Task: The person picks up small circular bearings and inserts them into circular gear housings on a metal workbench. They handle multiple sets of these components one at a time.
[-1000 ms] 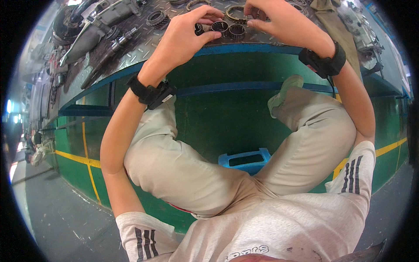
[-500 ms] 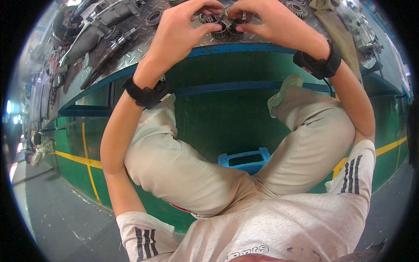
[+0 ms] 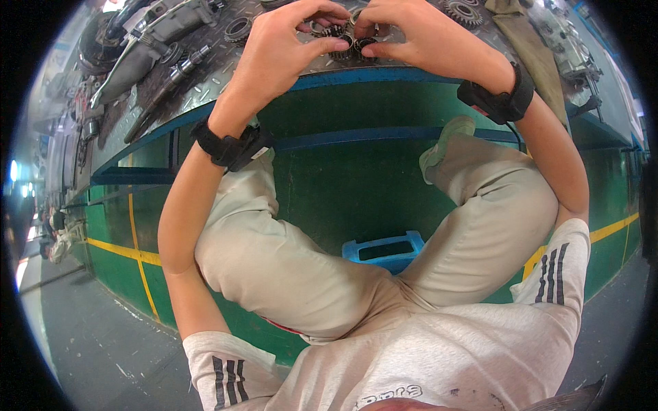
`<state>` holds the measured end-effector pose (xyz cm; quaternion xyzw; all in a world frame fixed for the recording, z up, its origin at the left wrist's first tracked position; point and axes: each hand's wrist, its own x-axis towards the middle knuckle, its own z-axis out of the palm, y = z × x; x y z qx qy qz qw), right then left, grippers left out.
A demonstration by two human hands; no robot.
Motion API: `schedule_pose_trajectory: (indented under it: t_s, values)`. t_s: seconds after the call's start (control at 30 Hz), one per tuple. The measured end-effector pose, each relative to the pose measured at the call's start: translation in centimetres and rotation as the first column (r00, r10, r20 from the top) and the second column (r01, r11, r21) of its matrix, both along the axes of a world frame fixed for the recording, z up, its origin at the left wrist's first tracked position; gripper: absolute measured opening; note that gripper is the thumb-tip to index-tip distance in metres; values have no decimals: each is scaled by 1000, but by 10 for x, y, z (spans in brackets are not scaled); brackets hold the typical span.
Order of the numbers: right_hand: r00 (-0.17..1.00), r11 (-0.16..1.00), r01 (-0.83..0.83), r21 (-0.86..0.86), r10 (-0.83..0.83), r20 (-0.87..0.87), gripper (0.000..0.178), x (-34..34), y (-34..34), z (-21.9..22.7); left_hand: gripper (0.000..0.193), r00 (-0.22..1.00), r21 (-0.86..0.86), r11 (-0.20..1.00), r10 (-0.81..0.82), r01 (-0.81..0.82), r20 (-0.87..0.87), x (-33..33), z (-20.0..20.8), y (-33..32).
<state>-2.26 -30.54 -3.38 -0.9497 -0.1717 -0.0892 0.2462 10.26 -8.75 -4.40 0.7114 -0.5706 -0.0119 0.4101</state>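
Observation:
Small dark toothed gears stand close together at the near edge of the metal-topped bench, between my two hands. My left hand (image 3: 277, 48) curls in from the left, its thumb against one gear (image 3: 340, 54) and its fingers bent over the far side. From the right, my right hand (image 3: 428, 38) curls the same way, with its thumb on another gear (image 3: 368, 57). My fingers partly cover the gears, so how they fit together cannot be made out. Each wrist wears a black strap.
On the bench (image 3: 212, 82) at left lie a toothed shaft (image 3: 185, 67), a metal housing (image 3: 133, 65) and a ring gear (image 3: 238, 31). To the right are another gear (image 3: 463, 12), a brown cloth (image 3: 524, 44) and a metal casting (image 3: 569, 51). A blue plastic stool (image 3: 384, 264) shows below me.
My right hand has shifted slightly left, and the gear under its thumb has moved closer to the one by my left thumb. My left hand has hardly moved.

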Motion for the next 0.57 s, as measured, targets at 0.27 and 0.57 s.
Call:
schedule_pose_trajectory:
  t_s: [0.27,0.57]
  values:
    - [998,997,70,-45,-69,10,33,0,-7,-7,38,999,21,1000,23,-23,-21,6,-8,-5]
    - [997,998,58,-12,-58,-47,37,3,-5,-10,54,990,157,987,-60,39,127,18,-29,-1]
